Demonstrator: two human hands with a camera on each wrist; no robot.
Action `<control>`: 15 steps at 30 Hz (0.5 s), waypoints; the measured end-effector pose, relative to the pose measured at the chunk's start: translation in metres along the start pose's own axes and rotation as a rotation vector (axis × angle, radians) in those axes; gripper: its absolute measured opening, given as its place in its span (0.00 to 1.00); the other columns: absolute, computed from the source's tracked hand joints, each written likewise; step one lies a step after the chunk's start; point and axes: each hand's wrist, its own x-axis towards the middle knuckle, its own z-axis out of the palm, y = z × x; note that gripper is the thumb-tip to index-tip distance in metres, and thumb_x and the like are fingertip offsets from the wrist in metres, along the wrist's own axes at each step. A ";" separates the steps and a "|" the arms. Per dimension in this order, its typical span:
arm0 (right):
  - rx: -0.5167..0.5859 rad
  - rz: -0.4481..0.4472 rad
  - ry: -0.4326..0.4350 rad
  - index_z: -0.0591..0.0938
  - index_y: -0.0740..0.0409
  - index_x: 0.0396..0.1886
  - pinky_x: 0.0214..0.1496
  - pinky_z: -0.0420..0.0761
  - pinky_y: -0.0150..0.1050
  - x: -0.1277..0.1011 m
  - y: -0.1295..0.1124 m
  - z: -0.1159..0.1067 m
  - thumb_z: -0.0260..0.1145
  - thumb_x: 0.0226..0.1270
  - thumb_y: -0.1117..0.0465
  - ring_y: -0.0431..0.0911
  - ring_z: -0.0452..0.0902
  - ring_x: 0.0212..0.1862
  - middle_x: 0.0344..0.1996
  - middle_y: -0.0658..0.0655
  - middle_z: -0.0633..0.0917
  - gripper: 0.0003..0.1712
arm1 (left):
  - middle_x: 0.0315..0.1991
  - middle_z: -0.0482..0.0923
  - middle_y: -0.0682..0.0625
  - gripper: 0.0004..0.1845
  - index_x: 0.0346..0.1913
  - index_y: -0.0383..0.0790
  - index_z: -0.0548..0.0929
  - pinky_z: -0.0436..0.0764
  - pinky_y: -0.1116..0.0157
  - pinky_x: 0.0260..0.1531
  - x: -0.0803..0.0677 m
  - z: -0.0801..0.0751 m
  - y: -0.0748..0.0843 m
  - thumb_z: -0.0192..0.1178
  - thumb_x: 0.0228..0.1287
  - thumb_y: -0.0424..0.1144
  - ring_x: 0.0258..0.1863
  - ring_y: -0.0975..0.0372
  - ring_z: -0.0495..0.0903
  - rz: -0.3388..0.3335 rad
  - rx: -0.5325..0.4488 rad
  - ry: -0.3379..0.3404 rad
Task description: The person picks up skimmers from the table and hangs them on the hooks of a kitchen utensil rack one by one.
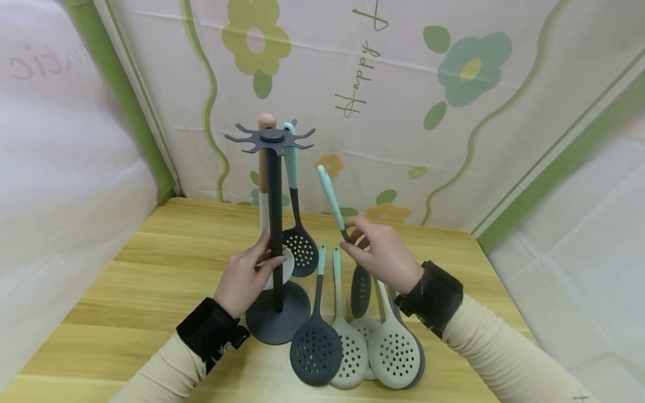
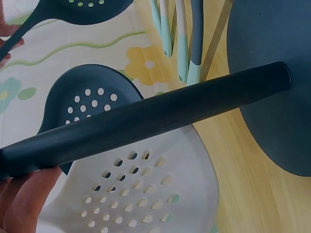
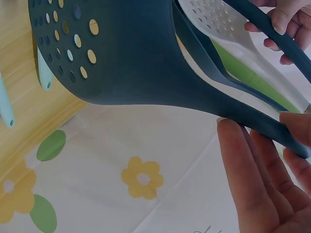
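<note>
My left hand [image 1: 247, 274] grips the dark post of a utensil stand [image 1: 275, 196], which has a round base and a ring of hooks on top. My right hand [image 1: 385, 254] pinches the neck of a dark skimmer [image 3: 131, 58] with a mint handle [image 1: 330, 196]; its perforated head hangs down, the handle pointing up. Two utensils hang from the stand: a white skimmer [image 2: 146, 194] with a wooden handle, behind the post, and a dark skimmer [image 1: 300, 252] with a mint handle. The held skimmer is apart from the hooks, right of them.
On the wooden table [image 1: 151, 280], right of the base, several skimmers lie with handles pointing away: a dark one [image 1: 316, 352], a light grey one [image 1: 350, 358] and another light grey one [image 1: 394, 355] overlapping others. A flower-printed cloth [image 1: 302, 73] stands behind the table.
</note>
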 end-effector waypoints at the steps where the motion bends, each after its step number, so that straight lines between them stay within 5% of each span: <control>1: 0.002 0.000 0.001 0.79 0.57 0.53 0.31 0.84 0.34 0.000 -0.001 0.000 0.70 0.65 0.62 0.41 0.84 0.32 0.33 0.54 0.88 0.17 | 0.44 0.87 0.38 0.20 0.58 0.29 0.78 0.89 0.58 0.36 0.000 0.000 0.000 0.64 0.64 0.28 0.42 0.47 0.88 0.000 -0.001 0.000; 15: 0.060 0.013 -0.010 0.79 0.58 0.52 0.30 0.83 0.34 0.007 -0.007 0.003 0.70 0.65 0.62 0.42 0.83 0.29 0.32 0.55 0.88 0.17 | 0.43 0.87 0.38 0.20 0.59 0.30 0.77 0.89 0.57 0.37 0.000 -0.001 0.001 0.64 0.65 0.28 0.42 0.46 0.88 0.005 -0.003 -0.003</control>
